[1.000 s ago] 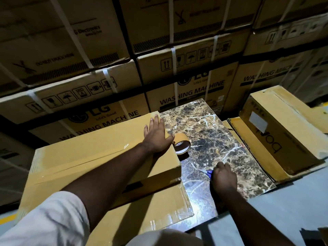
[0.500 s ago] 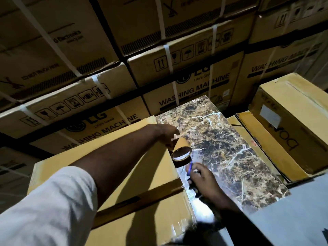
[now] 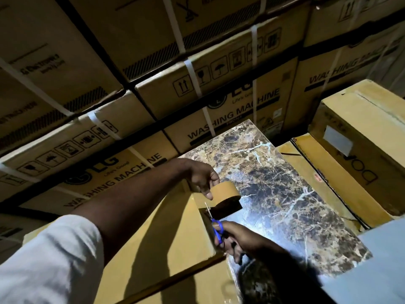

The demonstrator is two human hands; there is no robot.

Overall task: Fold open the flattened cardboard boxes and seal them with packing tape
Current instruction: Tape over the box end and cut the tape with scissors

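Note:
A brown cardboard box (image 3: pixel 157 233) stands in front of me on a marble-patterned slab (image 3: pixel 274 194). My left hand (image 3: pixel 202 177) holds a roll of brown packing tape (image 3: pixel 225 190) above the box's far right corner, with tape stretched down to the box edge. My right hand (image 3: pixel 238 240) grips blue-handled scissors (image 3: pixel 217 229), whose blades point up at the stretched tape just below the roll. Clear tape shines on the box's lower right face.
A wall of large strapped washing-machine cartons (image 3: pixel 230 102) rises behind the slab. At right a closed cardboard box (image 3: pixel 361 150) sits on flattened cardboard sheets (image 3: pixel 324 178). Grey floor (image 3: pixel 377 264) lies at lower right.
My left hand left the box top, picked up the tape roll and lifted it. My right hand brought the scissors up from the slab to the tape.

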